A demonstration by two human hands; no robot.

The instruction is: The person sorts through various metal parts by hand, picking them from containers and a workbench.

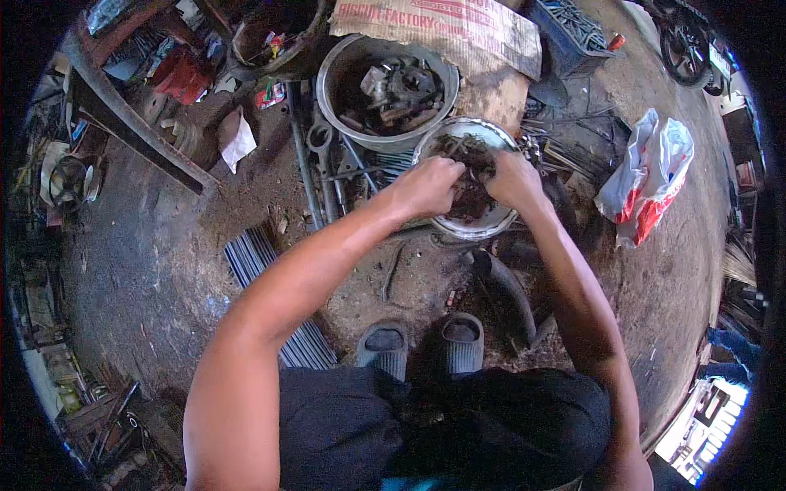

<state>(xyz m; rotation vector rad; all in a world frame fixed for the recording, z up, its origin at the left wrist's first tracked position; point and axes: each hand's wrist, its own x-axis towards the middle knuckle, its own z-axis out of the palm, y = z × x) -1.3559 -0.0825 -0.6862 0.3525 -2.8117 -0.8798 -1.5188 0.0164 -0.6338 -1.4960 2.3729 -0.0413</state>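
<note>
A dirt floor (164, 245) strewn with scrap is seen all around the hands. Beyond the hands, a flattened cardboard sheet (458, 29) is laid against a large grey metal basin (336, 69) filled with dark machine parts. To the right of the hands, well apart, a crumpled white and red plastic bag (647, 176) is spread on the ground. Directly under the hands, a smaller round metal bowl (483, 225) of small rusty pieces is placed. The left hand (430, 184) and the right hand (512, 176) are brought close together inside this bowl, fingers curled down into the pieces; what is pinched cannot be told. Nearer the body, 2 grey slippers (426, 344) are set side by side.
</note>
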